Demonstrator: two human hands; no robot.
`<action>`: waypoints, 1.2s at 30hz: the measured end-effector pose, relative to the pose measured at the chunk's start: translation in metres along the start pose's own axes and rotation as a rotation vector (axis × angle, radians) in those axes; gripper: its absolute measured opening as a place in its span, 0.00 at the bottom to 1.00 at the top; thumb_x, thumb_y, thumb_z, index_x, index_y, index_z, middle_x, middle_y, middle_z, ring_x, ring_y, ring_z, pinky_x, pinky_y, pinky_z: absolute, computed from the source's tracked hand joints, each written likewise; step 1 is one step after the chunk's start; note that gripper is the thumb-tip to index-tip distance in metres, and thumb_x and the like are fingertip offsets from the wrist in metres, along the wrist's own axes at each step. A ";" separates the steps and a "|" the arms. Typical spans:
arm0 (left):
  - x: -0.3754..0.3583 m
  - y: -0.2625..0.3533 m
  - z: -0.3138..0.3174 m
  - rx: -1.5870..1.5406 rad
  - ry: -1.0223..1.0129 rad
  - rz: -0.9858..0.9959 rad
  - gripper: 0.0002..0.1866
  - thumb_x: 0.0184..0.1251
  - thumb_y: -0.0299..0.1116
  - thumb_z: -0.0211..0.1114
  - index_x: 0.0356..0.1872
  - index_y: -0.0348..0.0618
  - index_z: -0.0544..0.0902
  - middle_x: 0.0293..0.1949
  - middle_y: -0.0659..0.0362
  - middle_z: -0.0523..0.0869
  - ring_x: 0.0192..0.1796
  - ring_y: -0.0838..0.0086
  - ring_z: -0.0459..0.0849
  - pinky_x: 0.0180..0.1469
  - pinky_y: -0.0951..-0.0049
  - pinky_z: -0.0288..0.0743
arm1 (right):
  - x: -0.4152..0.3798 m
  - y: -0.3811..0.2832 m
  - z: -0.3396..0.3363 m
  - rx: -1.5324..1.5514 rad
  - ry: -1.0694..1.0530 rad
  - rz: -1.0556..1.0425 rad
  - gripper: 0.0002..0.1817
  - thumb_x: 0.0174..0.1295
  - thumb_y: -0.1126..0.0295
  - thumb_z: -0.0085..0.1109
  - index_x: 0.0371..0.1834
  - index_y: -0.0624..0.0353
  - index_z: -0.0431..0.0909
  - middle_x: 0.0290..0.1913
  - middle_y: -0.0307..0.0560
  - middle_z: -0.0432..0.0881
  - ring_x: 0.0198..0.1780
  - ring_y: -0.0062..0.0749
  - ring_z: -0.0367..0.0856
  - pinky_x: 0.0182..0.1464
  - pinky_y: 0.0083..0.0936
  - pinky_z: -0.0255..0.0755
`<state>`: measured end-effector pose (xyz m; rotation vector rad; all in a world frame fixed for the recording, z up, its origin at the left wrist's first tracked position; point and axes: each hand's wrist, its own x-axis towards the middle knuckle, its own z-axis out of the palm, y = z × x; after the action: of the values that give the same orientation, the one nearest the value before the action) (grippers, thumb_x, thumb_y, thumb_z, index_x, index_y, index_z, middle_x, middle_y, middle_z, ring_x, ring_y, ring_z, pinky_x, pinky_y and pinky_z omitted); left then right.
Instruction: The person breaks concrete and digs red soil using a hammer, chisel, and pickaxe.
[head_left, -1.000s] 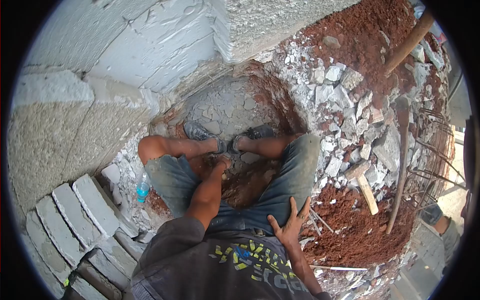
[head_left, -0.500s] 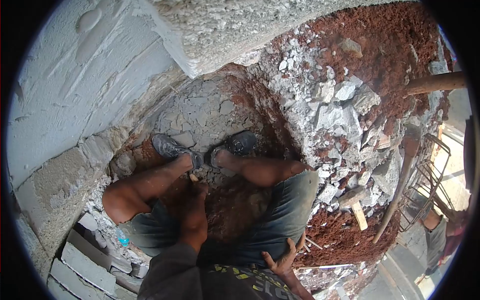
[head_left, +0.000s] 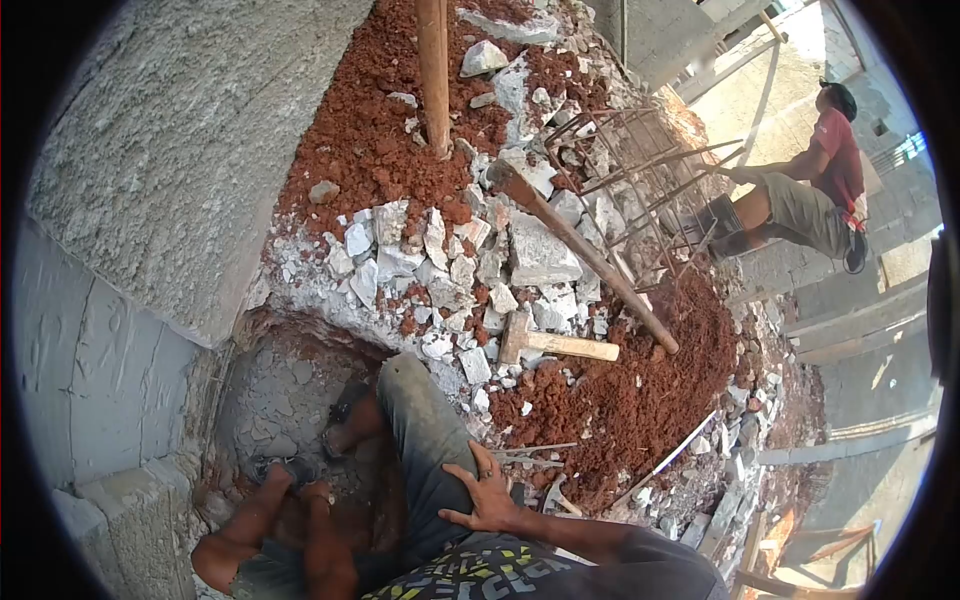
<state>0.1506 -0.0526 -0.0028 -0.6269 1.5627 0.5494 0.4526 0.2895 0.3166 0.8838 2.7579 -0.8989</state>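
My right hand (head_left: 485, 495) rests with spread fingers on the thigh of my jeans (head_left: 425, 410), holding nothing. Between my legs hangs my left hand (head_left: 318, 492), low near my shoe and the grey cracked floor of the pit (head_left: 275, 405); its fingers are too small and dark to make out. Beyond my knee a sledgehammer (head_left: 570, 346) with a short wooden handle lies on rubble. A smaller hammer (head_left: 560, 498) lies just right of my right hand.
White broken rubble (head_left: 545, 250) and red soil (head_left: 400, 150) heap up ahead. A long wooden handle (head_left: 600, 270) lies across them; another wooden pole (head_left: 434, 80) stands in the soil. A rebar cage (head_left: 640, 190) is at the right, near a person in a red shirt (head_left: 835, 155). A rough concrete block (head_left: 190, 150) overhangs the left.
My view has swung to the right, bringing the co-worker and more rubble into sight. My right hand stays on my thigh, and my left hand stays low between my legs.
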 end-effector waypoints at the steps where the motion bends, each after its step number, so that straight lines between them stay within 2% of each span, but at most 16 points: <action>1: -0.027 0.016 -0.005 -0.046 -0.071 -0.045 0.17 0.60 0.41 0.58 0.41 0.37 0.83 0.32 0.52 0.84 0.29 0.60 0.83 0.35 0.62 0.79 | -0.003 0.000 -0.001 -0.024 -0.006 -0.001 0.41 0.51 0.41 0.64 0.67 0.42 0.63 0.71 0.68 0.43 0.70 0.68 0.43 0.67 0.59 0.48; 5: -0.214 0.108 0.075 -0.212 -0.362 -0.244 0.16 0.60 0.40 0.58 0.40 0.37 0.83 0.28 0.53 0.83 0.24 0.60 0.81 0.31 0.61 0.78 | -0.012 0.009 0.001 0.013 0.045 -0.032 0.41 0.51 0.36 0.61 0.67 0.40 0.62 0.72 0.67 0.42 0.71 0.68 0.42 0.67 0.60 0.49; 7: -0.143 0.071 0.119 -0.400 -0.108 0.210 0.12 0.54 0.34 0.54 0.35 0.41 0.82 0.18 0.56 0.74 0.13 0.72 0.67 0.14 0.71 0.56 | -0.018 0.011 0.002 0.015 0.050 -0.025 0.41 0.51 0.36 0.60 0.67 0.39 0.62 0.72 0.67 0.42 0.71 0.68 0.42 0.67 0.60 0.49; 11: -0.197 0.086 0.133 -0.264 -0.046 0.402 0.11 0.49 0.32 0.56 0.32 0.41 0.82 0.17 0.56 0.75 0.13 0.70 0.68 0.13 0.69 0.59 | -0.023 0.019 0.004 0.039 0.064 -0.054 0.41 0.53 0.33 0.56 0.68 0.37 0.61 0.71 0.67 0.44 0.71 0.69 0.42 0.66 0.60 0.51; 16: -0.301 0.081 0.162 0.196 0.498 0.964 0.08 0.50 0.31 0.61 0.28 0.42 0.88 0.17 0.56 0.79 0.19 0.67 0.78 0.23 0.66 0.72 | -0.018 0.019 -0.002 0.252 -0.020 0.020 0.39 0.55 0.31 0.51 0.66 0.38 0.64 0.71 0.66 0.46 0.71 0.70 0.41 0.67 0.62 0.46; 18: -0.349 0.074 0.180 0.314 0.650 1.192 0.08 0.52 0.30 0.62 0.30 0.43 0.88 0.16 0.56 0.78 0.20 0.66 0.79 0.26 0.67 0.74 | -0.011 0.006 -0.016 0.351 0.021 0.182 0.39 0.58 0.32 0.48 0.64 0.47 0.67 0.67 0.66 0.59 0.70 0.64 0.50 0.68 0.54 0.50; 20: -0.438 0.073 0.213 0.242 0.453 1.243 0.08 0.55 0.29 0.63 0.34 0.47 0.87 0.22 0.50 0.82 0.28 0.62 0.82 0.34 0.64 0.75 | 0.006 0.005 -0.022 0.478 0.100 0.036 0.37 0.61 0.35 0.48 0.63 0.52 0.67 0.63 0.64 0.64 0.68 0.59 0.56 0.67 0.49 0.53; 22: -0.442 0.074 0.233 0.324 0.404 1.683 0.09 0.53 0.28 0.63 0.36 0.47 0.87 0.25 0.48 0.82 0.31 0.58 0.82 0.38 0.63 0.75 | 0.015 -0.013 -0.049 0.860 0.135 -0.100 0.27 0.69 0.50 0.48 0.62 0.59 0.66 0.58 0.60 0.72 0.61 0.42 0.70 0.64 0.37 0.62; 23: -0.460 0.073 0.244 0.509 0.360 1.780 0.10 0.53 0.27 0.62 0.36 0.44 0.87 0.31 0.52 0.85 0.32 0.64 0.83 0.36 0.65 0.75 | 0.021 -0.014 -0.056 0.857 0.136 -0.099 0.27 0.69 0.50 0.48 0.62 0.59 0.66 0.58 0.60 0.72 0.61 0.42 0.70 0.64 0.37 0.62; 25: -0.478 0.065 0.269 0.652 0.065 1.780 0.12 0.59 0.34 0.63 0.43 0.44 0.85 0.42 0.48 0.83 0.38 0.56 0.82 0.43 0.62 0.76 | 0.032 -0.011 -0.066 1.585 0.067 -0.089 0.24 0.71 0.55 0.47 0.61 0.60 0.64 0.55 0.60 0.74 0.55 0.42 0.76 0.58 0.35 0.71; 26: -0.473 0.064 0.279 0.736 0.034 2.002 0.17 0.62 0.38 0.64 0.50 0.45 0.82 0.46 0.47 0.81 0.44 0.55 0.83 0.44 0.65 0.77 | 0.026 -0.014 -0.086 1.704 0.052 -0.047 0.22 0.71 0.56 0.46 0.59 0.61 0.64 0.50 0.59 0.77 0.51 0.43 0.79 0.53 0.35 0.74; 28: -0.483 0.060 0.287 0.785 -0.081 1.950 0.19 0.62 0.38 0.65 0.53 0.46 0.81 0.48 0.46 0.80 0.47 0.56 0.82 0.44 0.65 0.78 | 0.012 -0.004 -0.105 1.865 0.106 0.049 0.16 0.71 0.58 0.47 0.50 0.60 0.67 0.33 0.56 0.81 0.41 0.49 0.84 0.41 0.39 0.81; 29: -0.485 0.060 0.287 0.832 -0.195 1.899 0.21 0.62 0.39 0.65 0.57 0.47 0.79 0.50 0.46 0.80 0.51 0.57 0.82 0.44 0.66 0.78 | 0.002 -0.006 -0.116 1.886 0.191 0.129 0.13 0.71 0.60 0.47 0.43 0.60 0.67 0.29 0.52 0.81 0.31 0.40 0.84 0.34 0.36 0.82; 31: -0.454 0.065 0.278 0.836 -0.274 1.963 0.23 0.62 0.39 0.66 0.59 0.49 0.77 0.55 0.46 0.79 0.48 0.62 0.84 0.43 0.68 0.79 | -0.011 0.026 -0.108 1.924 0.313 0.182 0.12 0.70 0.61 0.48 0.42 0.59 0.67 0.26 0.49 0.79 0.29 0.37 0.83 0.34 0.36 0.83; 33: -0.457 0.063 0.264 0.751 -0.356 1.649 0.23 0.63 0.39 0.65 0.59 0.50 0.77 0.57 0.48 0.78 0.43 0.66 0.86 0.43 0.68 0.80 | -0.028 0.060 -0.101 1.878 0.417 0.405 0.12 0.70 0.61 0.49 0.41 0.59 0.69 0.25 0.46 0.77 0.26 0.35 0.80 0.33 0.36 0.82; 36: -0.417 0.077 0.219 0.712 -0.176 1.564 0.19 0.63 0.37 0.64 0.56 0.49 0.80 0.54 0.48 0.80 0.40 0.67 0.86 0.44 0.68 0.79 | -0.064 0.090 -0.099 1.336 0.565 0.604 0.12 0.66 0.63 0.55 0.38 0.62 0.69 0.25 0.45 0.78 0.23 0.31 0.80 0.29 0.30 0.80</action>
<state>0.2794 0.1815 0.3933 1.2970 1.6779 1.0161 0.5631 0.3729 0.3691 2.1793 1.5506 -2.5905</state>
